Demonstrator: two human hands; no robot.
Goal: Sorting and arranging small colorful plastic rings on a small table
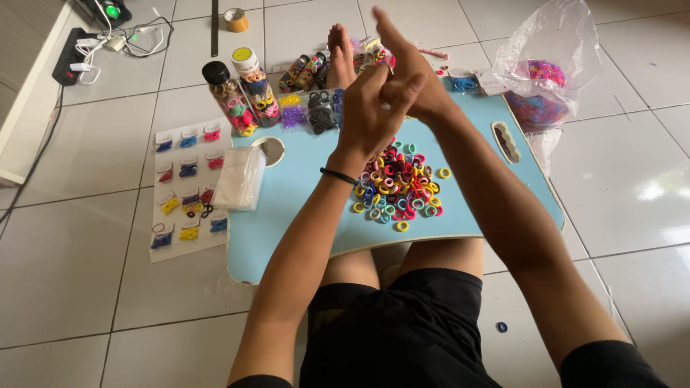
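Small colourful elastic hair bands (397, 183) lie heaped on the light-blue tabletop (302, 187), directly below and nearer than both raised hands; left hand (370, 115) clasps right hand (410, 72), contents hidden.

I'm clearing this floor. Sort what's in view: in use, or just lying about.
In use: left hand and right hand, clasped together above the hair-tie pile on the blue lap table.

Lying about: tape roll, power strip, plastic bag.
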